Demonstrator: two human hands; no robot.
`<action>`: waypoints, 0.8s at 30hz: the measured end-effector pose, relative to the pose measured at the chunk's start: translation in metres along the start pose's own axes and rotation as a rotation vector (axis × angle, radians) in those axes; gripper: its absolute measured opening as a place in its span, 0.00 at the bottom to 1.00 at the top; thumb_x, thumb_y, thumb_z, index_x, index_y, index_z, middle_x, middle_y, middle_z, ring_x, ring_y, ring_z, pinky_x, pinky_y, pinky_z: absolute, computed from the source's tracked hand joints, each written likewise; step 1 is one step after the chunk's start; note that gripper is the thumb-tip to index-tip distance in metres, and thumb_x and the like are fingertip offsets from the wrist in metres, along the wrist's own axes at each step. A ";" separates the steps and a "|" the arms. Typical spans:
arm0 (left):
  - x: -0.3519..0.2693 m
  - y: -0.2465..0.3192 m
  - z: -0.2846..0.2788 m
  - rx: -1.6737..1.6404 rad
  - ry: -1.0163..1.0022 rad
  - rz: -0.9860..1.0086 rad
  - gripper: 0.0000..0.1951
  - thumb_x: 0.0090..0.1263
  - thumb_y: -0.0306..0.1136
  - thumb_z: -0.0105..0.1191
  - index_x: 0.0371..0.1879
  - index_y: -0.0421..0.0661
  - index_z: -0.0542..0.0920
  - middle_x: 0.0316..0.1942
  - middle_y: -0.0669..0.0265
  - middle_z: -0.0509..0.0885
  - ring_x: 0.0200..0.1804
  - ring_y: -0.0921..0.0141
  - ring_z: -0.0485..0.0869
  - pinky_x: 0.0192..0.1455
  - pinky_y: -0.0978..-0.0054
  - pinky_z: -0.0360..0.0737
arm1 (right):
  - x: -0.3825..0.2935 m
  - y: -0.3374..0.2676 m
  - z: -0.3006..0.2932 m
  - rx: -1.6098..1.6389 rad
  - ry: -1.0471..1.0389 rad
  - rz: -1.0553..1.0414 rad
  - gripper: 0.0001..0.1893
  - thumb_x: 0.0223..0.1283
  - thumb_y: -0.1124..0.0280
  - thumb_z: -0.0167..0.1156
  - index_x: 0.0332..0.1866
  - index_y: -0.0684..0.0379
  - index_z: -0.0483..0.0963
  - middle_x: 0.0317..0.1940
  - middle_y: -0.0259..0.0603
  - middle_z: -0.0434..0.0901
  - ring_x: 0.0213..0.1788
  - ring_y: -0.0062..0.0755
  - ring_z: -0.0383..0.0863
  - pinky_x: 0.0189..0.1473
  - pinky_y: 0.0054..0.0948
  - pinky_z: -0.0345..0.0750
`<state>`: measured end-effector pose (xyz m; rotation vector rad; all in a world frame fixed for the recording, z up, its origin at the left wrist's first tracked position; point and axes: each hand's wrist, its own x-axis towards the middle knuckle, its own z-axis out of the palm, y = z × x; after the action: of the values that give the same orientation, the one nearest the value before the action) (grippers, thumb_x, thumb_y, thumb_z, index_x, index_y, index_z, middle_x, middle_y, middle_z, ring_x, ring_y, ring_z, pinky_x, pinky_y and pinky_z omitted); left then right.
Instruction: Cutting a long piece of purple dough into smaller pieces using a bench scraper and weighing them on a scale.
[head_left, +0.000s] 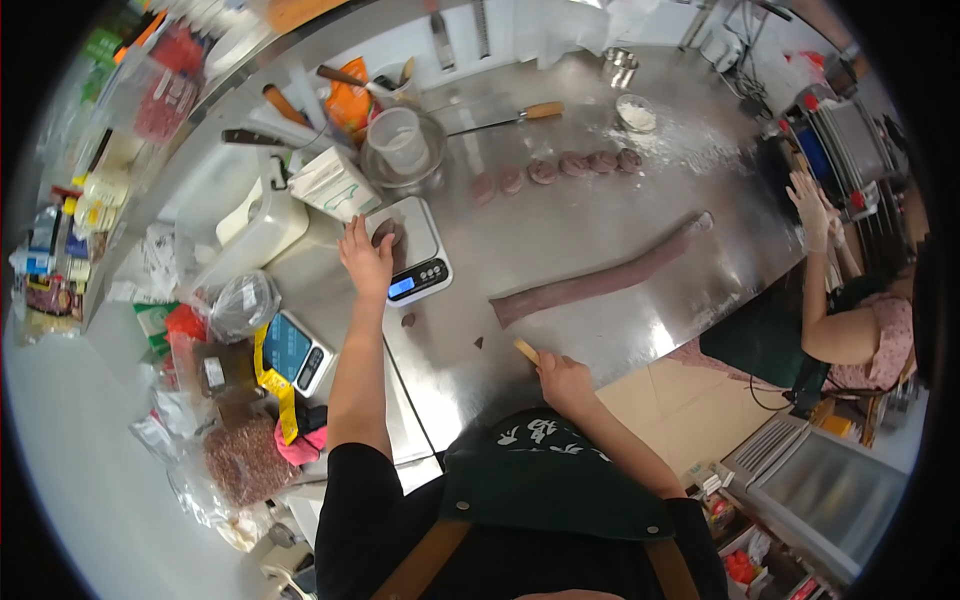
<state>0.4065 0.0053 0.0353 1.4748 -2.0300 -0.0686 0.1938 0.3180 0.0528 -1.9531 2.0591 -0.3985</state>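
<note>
My left hand (366, 255) is over the left side of a white digital kitchen scale (442, 279), fingers apart. Its thumb overlaps the edge of a purple-brown dough piece (387, 231) resting on the scale plate. My right hand (564, 381), near the front edge of the steel worktop, grips a tool with a pale wooden handle (526, 350); its working end cannot be made out. A long purple dough roll (600, 283) stretches diagonally to the right. Two small dough scraps, one roundish (408, 320) and one triangular (478, 343), lie between my hands.
Several cut dough pieces (541, 172) form a row behind the roll. Beyond them lie a long wooden-handled knife (541, 111) and a flour bowl (636, 114). A carton (335, 184) stands behind the scale; a second scale (309, 367) is left. At right, another person's gloved hands (811, 210) are raised.
</note>
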 end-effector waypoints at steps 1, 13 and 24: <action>-0.005 -0.005 -0.004 -0.049 0.075 0.046 0.28 0.56 0.38 0.59 0.55 0.40 0.69 0.56 0.53 0.72 0.59 0.55 0.68 0.63 0.53 0.58 | 0.000 0.001 0.001 0.010 -0.014 -0.024 0.11 0.53 0.69 0.54 0.40 0.61 0.66 0.22 0.40 0.75 0.22 0.39 0.78 0.22 0.35 0.75; -0.154 0.010 -0.026 -0.200 -0.013 -0.211 0.12 0.58 0.28 0.56 0.40 0.39 0.75 0.37 0.54 0.76 0.42 0.55 0.74 0.45 0.63 0.71 | 0.010 -0.001 -0.005 0.034 0.025 -0.012 0.12 0.52 0.70 0.57 0.41 0.63 0.68 0.22 0.41 0.75 0.25 0.39 0.78 0.25 0.35 0.76; -0.037 0.002 0.019 -0.010 0.080 0.011 0.31 0.55 0.35 0.60 0.57 0.33 0.66 0.54 0.46 0.70 0.57 0.50 0.68 0.62 0.59 0.63 | -0.007 0.010 0.013 0.025 0.057 0.014 0.05 0.52 0.73 0.49 0.34 0.60 0.68 0.22 0.44 0.76 0.22 0.41 0.78 0.22 0.38 0.75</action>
<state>0.4019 0.0326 0.0046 1.4373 -1.9713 -0.0149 0.1897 0.3254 0.0368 -1.9332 2.0912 -0.4795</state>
